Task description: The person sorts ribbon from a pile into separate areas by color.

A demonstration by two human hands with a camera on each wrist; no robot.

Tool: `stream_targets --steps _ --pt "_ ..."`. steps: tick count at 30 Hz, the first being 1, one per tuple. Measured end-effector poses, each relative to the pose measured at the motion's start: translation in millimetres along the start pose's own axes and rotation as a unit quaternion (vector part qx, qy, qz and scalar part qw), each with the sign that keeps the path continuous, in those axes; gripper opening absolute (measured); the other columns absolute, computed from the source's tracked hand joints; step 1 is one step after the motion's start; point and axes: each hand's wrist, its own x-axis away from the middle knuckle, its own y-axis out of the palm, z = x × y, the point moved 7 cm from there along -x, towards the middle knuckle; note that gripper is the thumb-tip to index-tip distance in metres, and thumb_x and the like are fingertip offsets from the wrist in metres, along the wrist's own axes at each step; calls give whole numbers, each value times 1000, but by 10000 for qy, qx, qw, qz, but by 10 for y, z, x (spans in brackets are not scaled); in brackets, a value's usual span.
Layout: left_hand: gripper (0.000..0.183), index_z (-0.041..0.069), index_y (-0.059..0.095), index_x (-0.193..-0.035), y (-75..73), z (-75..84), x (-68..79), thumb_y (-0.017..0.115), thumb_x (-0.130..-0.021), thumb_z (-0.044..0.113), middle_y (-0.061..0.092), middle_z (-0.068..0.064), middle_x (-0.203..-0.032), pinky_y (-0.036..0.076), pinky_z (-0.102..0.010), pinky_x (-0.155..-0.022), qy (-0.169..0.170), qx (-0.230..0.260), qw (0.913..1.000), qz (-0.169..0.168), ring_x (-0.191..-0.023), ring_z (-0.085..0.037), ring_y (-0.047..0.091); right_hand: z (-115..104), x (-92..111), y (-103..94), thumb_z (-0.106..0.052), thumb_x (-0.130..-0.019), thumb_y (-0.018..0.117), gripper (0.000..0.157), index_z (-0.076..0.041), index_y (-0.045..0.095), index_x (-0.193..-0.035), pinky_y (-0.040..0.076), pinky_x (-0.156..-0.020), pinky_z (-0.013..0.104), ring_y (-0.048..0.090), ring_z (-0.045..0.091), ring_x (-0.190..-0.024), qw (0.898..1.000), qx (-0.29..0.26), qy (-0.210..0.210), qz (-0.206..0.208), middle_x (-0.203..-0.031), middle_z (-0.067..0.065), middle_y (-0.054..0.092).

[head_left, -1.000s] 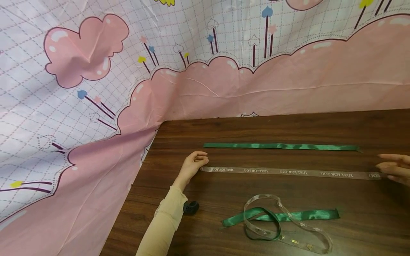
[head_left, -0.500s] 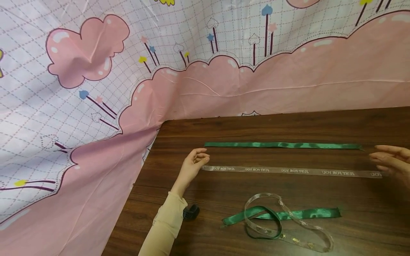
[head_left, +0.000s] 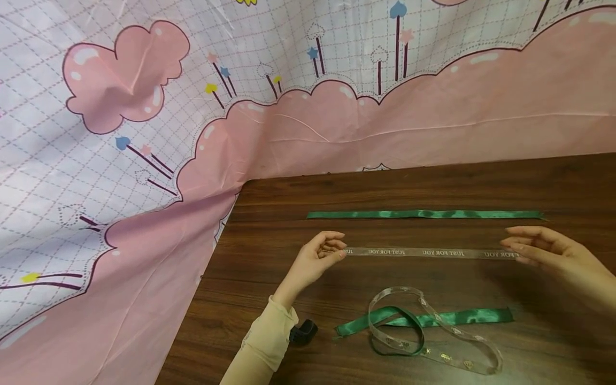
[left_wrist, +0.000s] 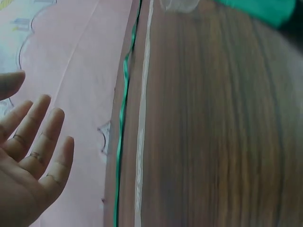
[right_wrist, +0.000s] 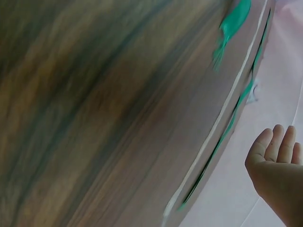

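Note:
A sheer ribbon (head_left: 443, 253) printed "JUST FOR YOU", its lettering mirrored, lies straight across the table. My left hand (head_left: 313, 262) hovers over its left end, and my right hand (head_left: 558, 256) over its right end, hiding both tips in the head view. Loosely spread fingers show on the left hand (left_wrist: 33, 156) in the left wrist view, with nothing held. The right hand (right_wrist: 277, 170) likewise has extended fingers and holds nothing. Parallel and farther back lies a straight green satin ribbon (head_left: 423, 214).
Nearer me, a second green ribbon (head_left: 486, 316) lies looped, crossed by another sheer ribbon (head_left: 445, 357) with gold print. Behind the wooden table (head_left: 269, 203) hangs a pink and white patterned cloth (head_left: 308, 128). A black device (head_left: 303, 332) sits by my left sleeve.
Both hands have moved inward from the sheer ribbon's ends, the left going right and the right going left. The ribbons stay where they lie.

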Motion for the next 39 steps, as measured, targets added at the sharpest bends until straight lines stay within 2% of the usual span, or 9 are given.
stream_targets --steps 6,10,14,20,23,27,33,36,39 --pt "35 21 48 -120 253 -13 -6 56 -86 25 58 -7 -109 44 -28 -83 235 -275 9990 -270 -96 -14 55 -111 -23 256 6 -90 38 38 2 34 -127 48 -73 13 58 -3 -96 9986 7 -252 -473 -112 -17 57" --pt "36 27 47 -119 474 -14 -11 56 -85 33 59 2 -107 44 -24 -85 478 -633 9954 -537 -96 -6 55 -166 -22 442 7 -90 37 36 4 34 -126 49 -75 15 58 0 -98 9948 -343 -413 -871 -113 -13 57" --pt "37 26 47 -120 698 6 2 55 -85 35 60 7 -105 44 -20 -84 703 -966 9888 -891 -95 -2 54 -206 -14 606 3 -91 37 35 7 33 -126 50 -76 19 58 3 -99 9922 -586 -248 -1072 -112 -11 58" --pt "41 22 45 -122 961 5 14 55 -85 35 60 8 -106 44 -18 -83 750 -1276 9795 -1365 -97 -5 55 -235 4 831 -2 -92 38 34 6 34 -126 50 -77 22 58 5 -100 9870 -951 15 -1296 -111 -6 59" --pt "43 21 44 -124 1085 21 27 55 -84 33 60 9 -107 44 -15 -80 826 -1708 9680 -1643 -98 -7 54 -257 17 948 0 -93 35 34 6 33 -126 50 -79 22 57 5 -102 9783 -1315 -62 -1600 -112 -4 58" --pt "46 23 41 -127 1225 57 45 56 -84 33 60 14 -109 41 -11 -78 1069 -2662 9394 -1875 -97 -5 51 -286 30 1083 1 -93 32 35 9 29 -126 49 -81 24 55 5 -105 9641 -1712 -170 -2022 -114 -6 56" --pt "55 28 34 -131 1363 45 58 59 -82 33 58 23 -108 36 -20 -89 1248 -3772 8986 -1864 -97 1 47 -261 70 1195 -2 -94 32 35 8 28 -127 48 -82 22 54 4 -105 9614 -1643 45 -2206 -114 -5 56" --pt "58 26 31 -133 1390 42 60 59 -82 32 60 24 -100 34 -18 -87 1349 -3970 8901 -1787 -90 3 46 -240 92 1230 -4 -94 32 36 7 28 -127 48 -83 24 55 6 -105 9584 -1708 202 -2277 -114 -3 55" --pt "58 23 30 -134 1389 51 64 58 -84 30 60 25 -91 34 -17 -85 1439 -3996 8891 -1706 -84 4 45 -239 104 1261 -4 -94 32 36 8 27 -128 48 -82 25 55 7 -104 9570 -1717 239 -2325 -114 -2 55"
